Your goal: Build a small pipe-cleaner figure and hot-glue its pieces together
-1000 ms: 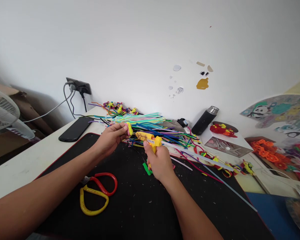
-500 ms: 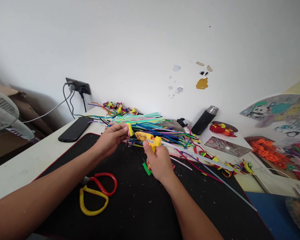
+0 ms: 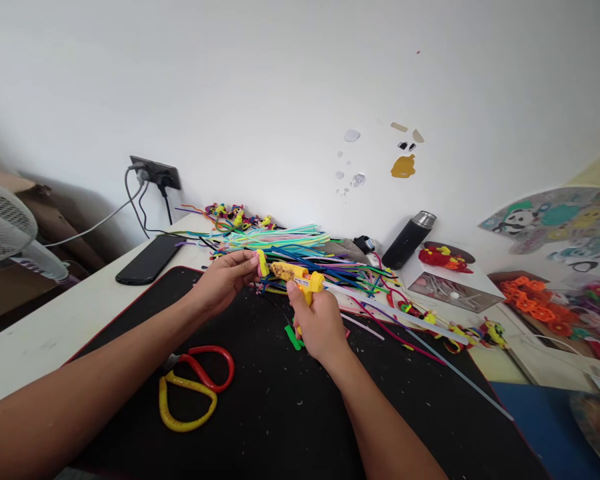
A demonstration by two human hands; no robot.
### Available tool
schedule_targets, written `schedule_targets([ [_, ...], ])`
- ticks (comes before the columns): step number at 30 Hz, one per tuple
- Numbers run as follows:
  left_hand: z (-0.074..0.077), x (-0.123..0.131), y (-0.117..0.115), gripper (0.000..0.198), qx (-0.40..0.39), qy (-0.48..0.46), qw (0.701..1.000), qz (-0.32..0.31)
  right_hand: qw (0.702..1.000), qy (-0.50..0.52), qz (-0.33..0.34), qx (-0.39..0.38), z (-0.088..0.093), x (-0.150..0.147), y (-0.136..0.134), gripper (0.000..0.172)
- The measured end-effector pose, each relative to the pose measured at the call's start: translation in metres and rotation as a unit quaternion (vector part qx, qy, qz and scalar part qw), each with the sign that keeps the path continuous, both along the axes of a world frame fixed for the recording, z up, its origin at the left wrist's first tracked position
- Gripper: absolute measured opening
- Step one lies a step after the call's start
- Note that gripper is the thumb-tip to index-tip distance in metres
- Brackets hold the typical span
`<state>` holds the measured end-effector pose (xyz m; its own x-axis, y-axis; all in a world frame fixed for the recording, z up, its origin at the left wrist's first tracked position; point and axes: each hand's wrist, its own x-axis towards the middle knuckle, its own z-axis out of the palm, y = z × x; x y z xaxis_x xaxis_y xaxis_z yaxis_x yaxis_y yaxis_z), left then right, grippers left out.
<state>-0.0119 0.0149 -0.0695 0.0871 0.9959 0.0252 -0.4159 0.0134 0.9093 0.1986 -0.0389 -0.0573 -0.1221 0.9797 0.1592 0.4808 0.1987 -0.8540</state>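
Between the thumb and fingers of my left hand is a small yellow and pink fuzzy craft piece. My right hand wraps round the handle of a yellow glue gun, whose stained nozzle end points left at that piece, close beside it. Whether the tip touches the piece I cannot tell. A long translucent glue stick sticks out of the gun's back toward the right. Behind both hands lies a heap of coloured pipe cleaners. Scissors with red and yellow handles rest near my left forearm.
A black mat covers much of the white table. A phone lies at the left, near a fan. A black flask leans by a box at the back right. A small green piece lies below the gun.
My left hand and the yellow and pink piece have shifted slightly right and down, with the piece turned a little. The glue gun has moved very slightly right.
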Motion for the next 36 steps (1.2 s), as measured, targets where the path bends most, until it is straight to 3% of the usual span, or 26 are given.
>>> schedule_targets([
  [36, 0.0049, -0.0034, 0.0006, 0.034, 0.017, -0.021, 0.999, 0.025, 1.0, -0.024, 0.005, -0.012, 0.0025, -0.0027, -0.0031, 0.064],
])
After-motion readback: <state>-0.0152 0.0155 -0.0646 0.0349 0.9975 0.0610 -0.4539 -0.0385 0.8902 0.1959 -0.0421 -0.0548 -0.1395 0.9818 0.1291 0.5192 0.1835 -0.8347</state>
